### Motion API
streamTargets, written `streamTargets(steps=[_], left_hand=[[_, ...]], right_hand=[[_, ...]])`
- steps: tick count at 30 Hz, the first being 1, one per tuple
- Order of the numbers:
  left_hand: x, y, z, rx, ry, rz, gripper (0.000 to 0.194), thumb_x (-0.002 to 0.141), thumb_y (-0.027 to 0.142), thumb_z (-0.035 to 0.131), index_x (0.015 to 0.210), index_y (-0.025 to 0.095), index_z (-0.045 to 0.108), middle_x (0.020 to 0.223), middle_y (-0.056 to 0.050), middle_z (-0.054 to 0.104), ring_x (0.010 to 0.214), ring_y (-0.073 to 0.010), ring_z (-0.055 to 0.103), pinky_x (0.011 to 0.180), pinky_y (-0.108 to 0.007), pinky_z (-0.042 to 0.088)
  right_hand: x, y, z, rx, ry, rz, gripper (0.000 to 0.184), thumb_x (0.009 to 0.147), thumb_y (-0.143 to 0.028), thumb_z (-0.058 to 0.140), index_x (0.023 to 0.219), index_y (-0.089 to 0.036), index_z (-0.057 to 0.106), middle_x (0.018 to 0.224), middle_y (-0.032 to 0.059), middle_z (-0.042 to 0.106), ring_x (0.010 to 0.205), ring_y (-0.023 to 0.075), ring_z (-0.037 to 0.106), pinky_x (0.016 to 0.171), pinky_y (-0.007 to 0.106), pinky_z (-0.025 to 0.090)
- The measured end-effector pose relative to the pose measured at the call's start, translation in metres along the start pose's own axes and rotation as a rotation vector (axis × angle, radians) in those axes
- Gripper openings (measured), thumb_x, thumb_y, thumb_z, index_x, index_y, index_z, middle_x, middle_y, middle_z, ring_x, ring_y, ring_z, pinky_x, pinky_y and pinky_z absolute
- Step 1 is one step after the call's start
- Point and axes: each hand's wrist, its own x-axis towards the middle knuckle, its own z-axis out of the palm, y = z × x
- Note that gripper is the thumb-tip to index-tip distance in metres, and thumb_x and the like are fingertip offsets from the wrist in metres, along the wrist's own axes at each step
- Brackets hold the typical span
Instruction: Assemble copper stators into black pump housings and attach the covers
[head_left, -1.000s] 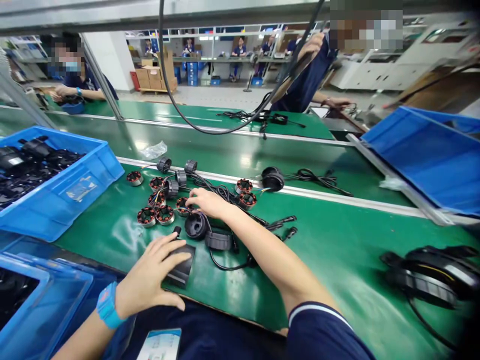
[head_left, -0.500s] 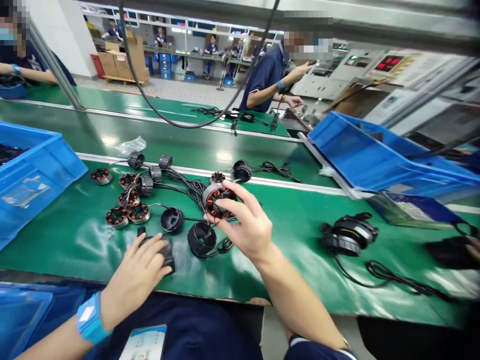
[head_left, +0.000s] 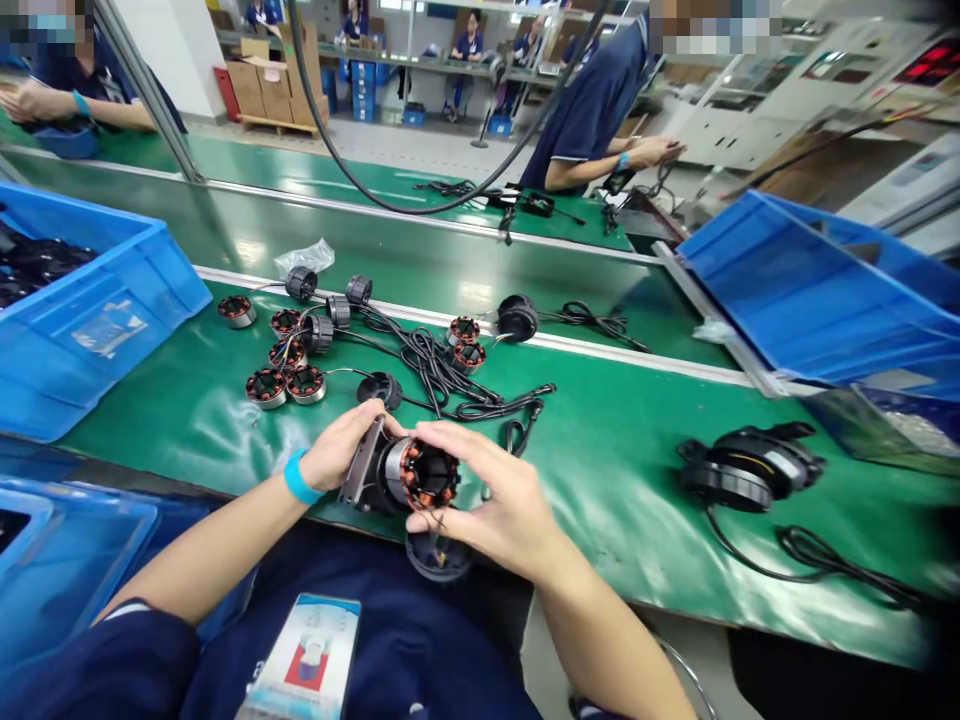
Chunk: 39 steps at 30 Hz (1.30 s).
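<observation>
In my right hand [head_left: 502,500] is a motor stator [head_left: 401,470], a silver ring with copper windings, gripped between thumb and fingers. My left hand [head_left: 349,445] is closed around a black housing with a flat plate [head_left: 365,465]; its fingers are partly hidden behind the plate. Stator and housing are up against each other near the table's front edge, and I cannot tell how far one sits inside the other. Below the stator hangs a round black cap [head_left: 439,556] with thin wires inside. Just beyond my hands lies another black cap [head_left: 380,388].
Several stators [head_left: 266,388] and black caps [head_left: 319,334] lie at left, with tangled black cables [head_left: 435,365] mid-table. Blue bins [head_left: 105,320] stand left and right [head_left: 825,290]. An assembled black motor unit [head_left: 739,470] sits at right. Co-workers are across the bench.
The black housing has been lifted off the table by my left hand. My right hand has brought the stator down and nearer to it, the wired cap coming along. The view has shifted.
</observation>
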Motion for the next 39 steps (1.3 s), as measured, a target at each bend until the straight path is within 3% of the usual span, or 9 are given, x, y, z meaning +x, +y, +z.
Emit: streamTargets(steps=[6,11,16,24,27,29,32,35,39], left_hand=[[0.013,-0.011,-0.010,0.011,-0.064,-0.139,0.062,0.076,0.070,0.078,0.080,0.010,0.066,0.079,-0.007,0.066,0.069,-0.0146,0.060,0.067,-0.024,0.052],[0.012,-0.011,-0.018,0.045,-0.050,-0.154,0.062,0.078,0.072,0.074,0.079,0.012,0.062,0.079,-0.006,0.064,0.069,-0.0133,0.058,0.067,-0.024,0.051],[0.016,-0.007,-0.020,0.128,-0.032,-0.085,0.065,0.080,0.076,0.069,0.074,0.013,0.053,0.074,-0.004,0.058,0.067,-0.0135,0.055,0.067,-0.026,0.050],[-0.041,-0.003,-0.029,0.455,0.330,0.482,0.059,0.102,0.066,0.040,0.071,0.019,0.055,0.065,-0.003,0.052,0.069,-0.0158,0.054,0.083,-0.033,0.049],[-0.093,-0.008,-0.022,0.659,0.209,0.713,0.052,0.101,0.058,0.052,0.068,0.018,0.059,0.061,-0.002,0.053,0.059,-0.0138,0.051,0.067,-0.029,0.046],[-0.117,-0.011,-0.012,0.810,0.026,0.570,0.027,0.094,0.046,0.069,0.098,0.019,0.070,0.084,-0.004,0.067,0.074,-0.0148,0.062,0.071,-0.027,0.049],[-0.127,-0.013,0.004,0.735,-0.182,0.305,0.058,0.091,0.041,0.075,0.141,0.026,0.051,0.128,-0.009,0.064,0.116,-0.0211,0.062,0.102,-0.034,0.048],[-0.121,-0.013,0.014,0.359,-0.346,0.205,0.041,0.100,0.039,0.065,0.135,0.024,0.049,0.113,-0.007,0.067,0.111,-0.0187,0.064,0.104,-0.035,0.048],[-0.119,-0.018,0.014,0.120,-0.267,-0.041,0.030,0.108,0.034,0.050,0.134,0.020,0.043,0.080,0.000,0.063,0.078,-0.0108,0.067,0.078,-0.024,0.053]], right_hand=[[-0.005,0.022,0.019,0.079,-0.169,-0.064,0.072,0.080,-0.043,0.083,0.143,-0.025,0.054,0.132,0.0079,0.068,0.127,0.0208,0.063,0.111,0.033,0.052],[-0.013,0.029,0.046,-0.086,0.066,-0.029,0.076,0.076,-0.051,0.085,0.138,-0.021,0.054,0.124,0.0118,0.069,0.115,0.0237,0.066,0.103,0.038,0.054],[-0.016,0.032,0.052,-0.126,-0.171,-0.077,0.097,0.075,-0.057,0.083,0.155,-0.022,0.041,0.155,0.0171,0.045,0.152,0.0346,0.031,0.122,0.054,0.037],[-0.019,0.027,0.076,-0.074,-0.073,0.010,0.081,0.085,-0.043,0.079,0.156,-0.028,0.042,0.142,0.0146,0.054,0.129,0.0246,0.059,0.109,0.037,0.053],[-0.014,0.027,0.078,-0.087,-0.031,-0.007,0.078,0.085,-0.043,0.080,0.153,-0.026,0.047,0.138,0.0132,0.058,0.122,0.0235,0.063,0.105,0.035,0.055],[-0.011,0.026,0.073,-0.132,0.022,-0.020,0.080,0.085,-0.043,0.079,0.155,-0.025,0.045,0.136,0.0132,0.060,0.122,0.0236,0.064,0.104,0.035,0.055],[-0.008,0.019,0.059,-0.264,0.149,-0.058,0.085,0.084,-0.039,0.082,0.157,-0.026,0.041,0.137,0.0155,0.059,0.124,0.0259,0.063,0.106,0.037,0.055],[-0.010,0.013,0.047,-0.337,0.207,-0.079,0.089,0.081,-0.035,0.085,0.157,-0.027,0.041,0.141,0.0178,0.055,0.127,0.0284,0.061,0.106,0.041,0.055],[-0.025,0.025,0.050,-0.385,0.060,-0.024,0.072,0.085,-0.035,0.080,0.149,-0.022,0.050,0.137,0.0198,0.057,0.126,0.0304,0.061,0.104,0.042,0.056]])
